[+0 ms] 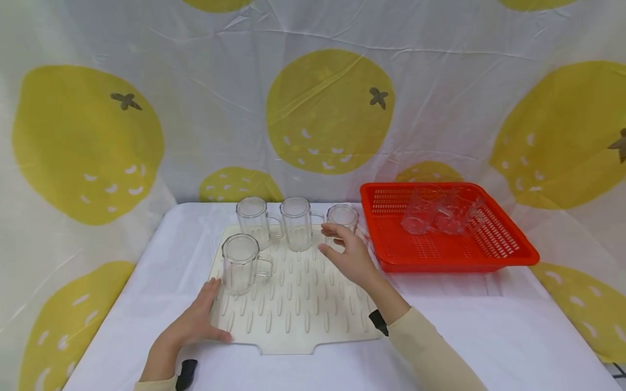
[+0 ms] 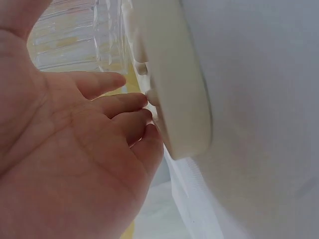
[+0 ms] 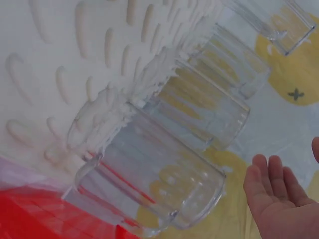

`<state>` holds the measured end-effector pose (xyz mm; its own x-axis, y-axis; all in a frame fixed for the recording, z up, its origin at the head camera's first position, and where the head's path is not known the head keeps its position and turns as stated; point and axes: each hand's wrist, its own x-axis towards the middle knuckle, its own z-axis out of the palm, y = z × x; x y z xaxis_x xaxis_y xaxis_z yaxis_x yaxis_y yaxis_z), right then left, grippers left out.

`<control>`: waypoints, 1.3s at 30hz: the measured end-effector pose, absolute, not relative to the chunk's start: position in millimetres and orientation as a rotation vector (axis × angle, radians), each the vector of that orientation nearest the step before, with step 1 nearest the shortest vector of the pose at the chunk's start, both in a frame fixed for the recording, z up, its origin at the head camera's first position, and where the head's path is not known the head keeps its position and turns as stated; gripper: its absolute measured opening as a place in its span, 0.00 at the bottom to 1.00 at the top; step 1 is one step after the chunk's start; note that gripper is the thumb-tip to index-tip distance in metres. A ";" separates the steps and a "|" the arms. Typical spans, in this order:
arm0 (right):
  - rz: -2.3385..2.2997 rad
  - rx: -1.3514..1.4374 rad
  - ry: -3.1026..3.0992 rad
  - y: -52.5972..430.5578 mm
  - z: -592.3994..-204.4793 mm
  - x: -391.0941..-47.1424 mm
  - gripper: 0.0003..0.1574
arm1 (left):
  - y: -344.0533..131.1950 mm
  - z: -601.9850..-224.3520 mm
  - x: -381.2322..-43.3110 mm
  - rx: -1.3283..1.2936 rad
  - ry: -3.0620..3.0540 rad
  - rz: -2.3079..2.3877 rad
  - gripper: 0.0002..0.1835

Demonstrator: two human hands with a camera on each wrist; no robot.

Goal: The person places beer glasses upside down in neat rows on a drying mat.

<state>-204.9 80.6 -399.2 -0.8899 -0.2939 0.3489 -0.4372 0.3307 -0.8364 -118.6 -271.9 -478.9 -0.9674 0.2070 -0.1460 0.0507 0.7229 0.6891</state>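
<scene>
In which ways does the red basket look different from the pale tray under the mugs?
The basket is red, while the tray is off-white. The basket has raised walls with openings; the tray is flat with small ridges. The basket sits farther right than the tray. Both hold clear mugs and rest on the white tablecloth.

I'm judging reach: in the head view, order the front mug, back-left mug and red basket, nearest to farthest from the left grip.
1. Front mug: just beyond the left grip.
2. Back-left mug: behind the front mug.
3. Red basket: off to the right.
</scene>
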 end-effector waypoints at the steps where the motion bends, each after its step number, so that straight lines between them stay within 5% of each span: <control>1: 1.604 0.677 -2.443 84.2 -398.0 -205.4 0.27 | -271.9 -479.3 -118.4 0.203 2.715 1.072 0.75; 39: 1.398 -0.072 -2.571 273.2 -393.3 -233.6 0.39 | -271.6 -477.9 -117.5 0.175 2.672 1.039 0.73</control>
<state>-233.6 273.2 -393.3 -0.9759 0.1443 0.1637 -0.0590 0.5477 -0.8346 -117.5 -271.6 -477.9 -0.9568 0.2073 -0.2039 0.0151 0.7357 0.6772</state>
